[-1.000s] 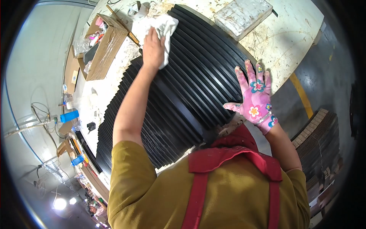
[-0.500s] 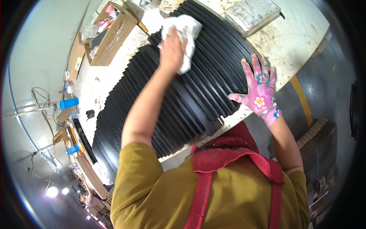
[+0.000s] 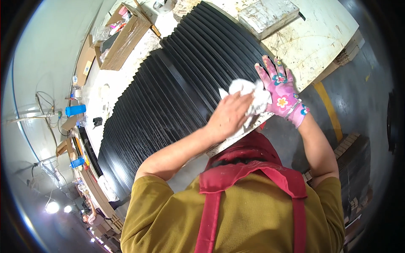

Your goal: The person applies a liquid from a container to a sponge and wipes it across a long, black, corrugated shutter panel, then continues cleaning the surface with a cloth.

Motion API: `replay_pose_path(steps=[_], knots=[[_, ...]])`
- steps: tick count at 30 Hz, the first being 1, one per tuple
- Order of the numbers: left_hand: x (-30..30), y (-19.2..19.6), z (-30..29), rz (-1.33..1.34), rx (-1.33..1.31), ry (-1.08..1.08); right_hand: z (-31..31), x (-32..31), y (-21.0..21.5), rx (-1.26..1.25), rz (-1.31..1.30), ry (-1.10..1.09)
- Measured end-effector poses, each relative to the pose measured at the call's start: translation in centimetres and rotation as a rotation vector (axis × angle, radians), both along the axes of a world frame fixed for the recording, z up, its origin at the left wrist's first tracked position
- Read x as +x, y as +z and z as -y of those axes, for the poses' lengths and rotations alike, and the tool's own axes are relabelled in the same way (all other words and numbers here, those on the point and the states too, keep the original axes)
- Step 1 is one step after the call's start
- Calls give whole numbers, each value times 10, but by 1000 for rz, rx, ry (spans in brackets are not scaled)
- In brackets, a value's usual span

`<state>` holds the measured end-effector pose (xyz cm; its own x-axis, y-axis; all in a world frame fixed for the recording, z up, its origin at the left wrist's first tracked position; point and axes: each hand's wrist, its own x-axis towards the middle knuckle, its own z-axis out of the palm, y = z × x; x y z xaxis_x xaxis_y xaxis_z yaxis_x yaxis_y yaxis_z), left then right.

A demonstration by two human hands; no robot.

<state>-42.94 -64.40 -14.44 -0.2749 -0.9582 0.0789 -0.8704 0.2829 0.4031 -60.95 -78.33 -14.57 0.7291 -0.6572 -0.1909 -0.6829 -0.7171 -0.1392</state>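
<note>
A long black pleated sheet, ridged like a bellows, covers much of the white worktable. My bare left hand presses a crumpled white cloth onto the sheet's near right edge. The fingertips sink into the cloth's folds, which partly hide them. Right beside the cloth, my right hand wears a pink glove with a flower print. Its fingers are spread at the right end of the sheet, apparently resting on that edge, and it holds nothing.
A foil-like wrapped block lies on the table beyond my right hand. At the far left stands an open cardboard box of mixed items. Blue containers sit further left. Another person is in the distance.
My left hand has swept the white cloth from the sheet's far side back to its near edge, next to my right hand. The gloved hand has shifted slightly left in view.
</note>
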Motion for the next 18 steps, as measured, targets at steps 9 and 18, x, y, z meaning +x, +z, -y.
replay_pose_path(steps=[9, 18], knots=[[120, 33, 48, -253, 77, 729, 21, -2, 1, -3, 43, 156], [-17, 5, -27, 175, 40, 319, 19, -5, -17, -108, 129, 165]])
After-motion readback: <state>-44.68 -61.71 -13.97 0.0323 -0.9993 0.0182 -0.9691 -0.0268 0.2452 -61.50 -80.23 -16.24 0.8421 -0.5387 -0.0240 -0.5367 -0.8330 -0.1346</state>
